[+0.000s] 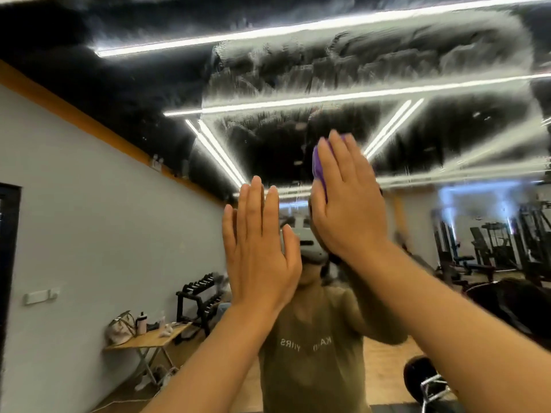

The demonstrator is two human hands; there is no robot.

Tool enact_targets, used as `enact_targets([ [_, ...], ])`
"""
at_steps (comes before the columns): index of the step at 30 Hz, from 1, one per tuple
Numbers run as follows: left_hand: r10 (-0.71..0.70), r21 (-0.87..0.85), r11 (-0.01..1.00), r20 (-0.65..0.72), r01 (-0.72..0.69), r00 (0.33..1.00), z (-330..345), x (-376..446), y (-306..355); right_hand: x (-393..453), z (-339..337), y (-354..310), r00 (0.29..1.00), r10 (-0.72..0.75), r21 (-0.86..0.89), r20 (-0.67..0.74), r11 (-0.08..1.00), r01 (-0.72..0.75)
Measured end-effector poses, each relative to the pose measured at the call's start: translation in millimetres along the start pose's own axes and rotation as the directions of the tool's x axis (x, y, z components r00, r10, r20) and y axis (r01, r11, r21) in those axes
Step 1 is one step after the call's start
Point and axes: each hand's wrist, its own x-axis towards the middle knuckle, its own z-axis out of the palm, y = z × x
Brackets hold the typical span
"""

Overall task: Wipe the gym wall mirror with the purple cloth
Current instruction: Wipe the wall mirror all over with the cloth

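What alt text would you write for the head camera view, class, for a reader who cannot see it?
A person's right hand presses a purple cloth flat against a wall mirror streaked with wet smears, while the left hand rests open beside it. The mirror reflects ceiling lights and gym machines.

Both hands raised flat against the mirror [417, 70], fingers straight. Right hand [347, 201] at frame centre, pressing the purple cloth [319, 168] to the glass, cloth showing along its left edge. Left hand [259, 251] just lower left, palm forward, holding nothing. Smeared wet streaks [372, 58] across upper right. Reflected at lower left: folding table [149, 341] with bag [120, 327], dumbbell rack [199, 296] beside it. Gym machines [492, 245] at right.
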Motion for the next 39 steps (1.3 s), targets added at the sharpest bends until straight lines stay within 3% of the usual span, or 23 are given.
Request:
enact_targets([
  [4, 0.0, -0.054, 0.999, 0.022, 0.001, 1.0, 7.7, 6.8, 15.4, -107.7, -15.3, 13.6, 0.993, -0.099, -0.053, 0.065, 0.993, 0.103],
  [7, -0.018, -0.069, 0.997, 0.044, 0.021, 0.999, 16.1, 11.8, 30.4, -131.3, -21.3, 26.0, 0.982, -0.16, -0.057, 0.095, 0.984, 0.166],
  [11, -0.008, -0.029, 1.0, 0.048, 0.01, 0.999, 25.6, 13.2, 40.6, -97.0, -15.5, 35.3, 0.981, -0.189, -0.019, 0.039, 0.982, 0.189],
  [19, 0.033, 0.101, 0.994, 0.026, -0.036, 0.999, 31.8, 12.4, 37.3, 26.5, -13.8, 60.5, 0.998, -0.055, -0.019, -0.034, 0.998, 0.054],
  [26, -0.117, 0.033, 0.993, 0.099, 0.114, 0.988, 26.3, 10.6, 63.9, -114.1, -31.8, 58.6, 0.986, -0.154, -0.012, 0.065, 0.988, 0.155],
  [30, -0.071, 0.037, 0.997, 0.088, 0.067, 0.994, 34.6, 5.0, 82.6, -154.0, -44.9, 68.8, 0.972, -0.194, 0.006, 0.136, 0.981, 0.195],
  [34, -0.031, 0.069, 0.997, 0.075, 0.025, 0.997, 43.0, -1.1, 75.5, -131.5, -42.1, 77.1, 0.966, -0.229, -0.006, 0.118, 0.973, 0.231],
  [39, -0.011, 0.116, 0.993, 0.041, 0.007, 0.999, 47.5, -2.8, 72.3, -28.9, -29.7, 78.4, 0.993, -0.116, 0.026, 0.022, 0.993, 0.116],
])
